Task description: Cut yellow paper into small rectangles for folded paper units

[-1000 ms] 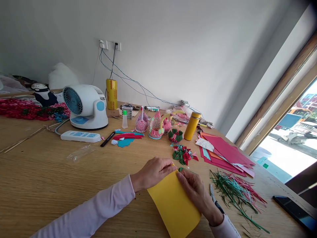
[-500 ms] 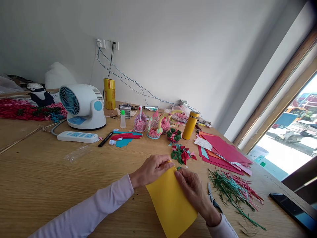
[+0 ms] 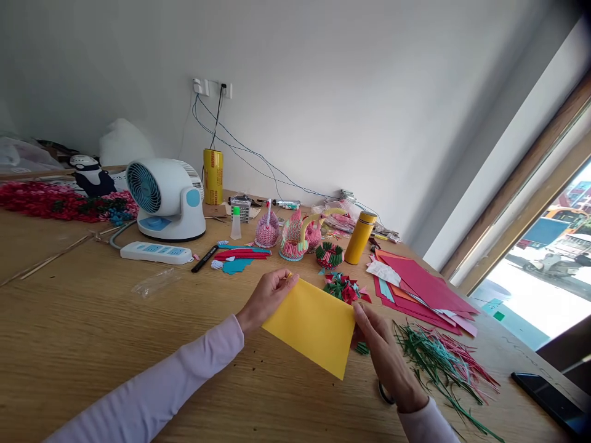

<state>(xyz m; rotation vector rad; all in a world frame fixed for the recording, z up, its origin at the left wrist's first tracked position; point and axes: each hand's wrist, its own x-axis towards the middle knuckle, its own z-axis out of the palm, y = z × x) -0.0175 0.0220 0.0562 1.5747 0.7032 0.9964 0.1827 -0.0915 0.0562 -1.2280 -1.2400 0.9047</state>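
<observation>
A folded yellow paper sheet (image 3: 313,325) is held up off the wooden table (image 3: 83,344) between both hands. My left hand (image 3: 266,297) pinches its upper left corner. My right hand (image 3: 382,354) grips its right edge with thumb and fingers closed on the paper. Just behind the sheet lies a small heap of red and green folded paper pieces (image 3: 342,287). A small green scrap (image 3: 362,348) lies on the table below the sheet's right corner.
Red and pink paper sheets (image 3: 420,286) and green and pink paper strips (image 3: 438,363) lie to the right. Scissors (image 3: 384,392) sit under my right wrist. Farther back stand origami swans (image 3: 292,237), a yellow flask (image 3: 360,237), a fan (image 3: 161,200), a power strip (image 3: 156,252). A phone (image 3: 551,403) lies far right.
The yellow sheet was lying flat under both hands; now both hands have lifted it off the table and turned it, tilted toward the camera.
</observation>
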